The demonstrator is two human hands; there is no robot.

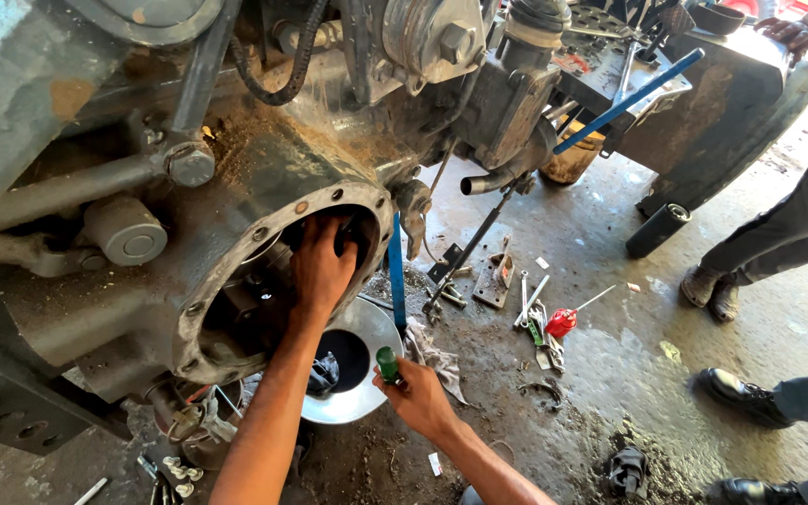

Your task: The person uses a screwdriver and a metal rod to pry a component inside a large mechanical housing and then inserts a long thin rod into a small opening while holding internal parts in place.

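My left hand (322, 266) reaches into the round flanged opening (236, 271) of a large greasy metal housing, its fingers spread on parts inside; what the fingertips touch is hidden. My right hand (415, 393) grips the green handle of a screwdriver (392, 309) whose blue shaft points up to the rim of the opening. Under the opening lies a shiny round metal pan (371, 332) with a dark centre.
Wrenches (527, 301), a red-handled screwdriver (568, 320), a rag (437, 360) and small parts lie on the wet concrete floor. Loose bolts (180, 468) lie at lower left. Other people's shoes and legs (750, 271) stand at the right; another person's hand (787, 33) rests on the machine at top right.
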